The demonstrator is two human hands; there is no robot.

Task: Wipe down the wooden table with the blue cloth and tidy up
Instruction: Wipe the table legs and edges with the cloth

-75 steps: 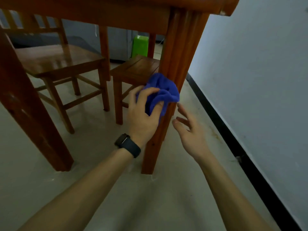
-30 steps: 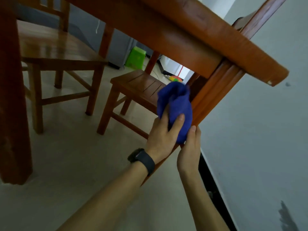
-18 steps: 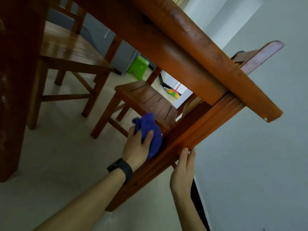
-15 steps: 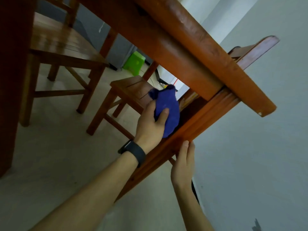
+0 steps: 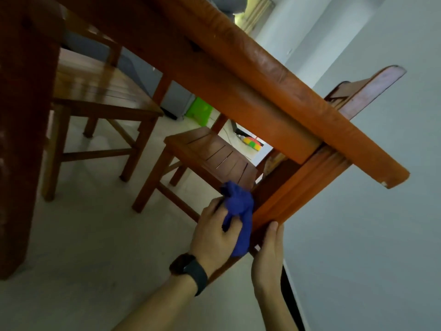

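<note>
I look up from below at the wooden table, its edge running diagonally across the view. Its corner leg slants down toward my hands. My left hand, with a black watch on the wrist, grips the bunched blue cloth and presses it against the leg's left side. My right hand rests on the leg's other side, fingers straight along the wood. The leg's lower part is hidden behind my hands.
Two wooden chairs stand under the table: one at left, one nearer the leg. Another table leg fills the left edge. A grey wall with black skirting lies right. A green bin stands far back.
My left hand has slid the cloth down the leg from half a second ago. My right hand stays flat against the leg. The camera view has tilted further.
</note>
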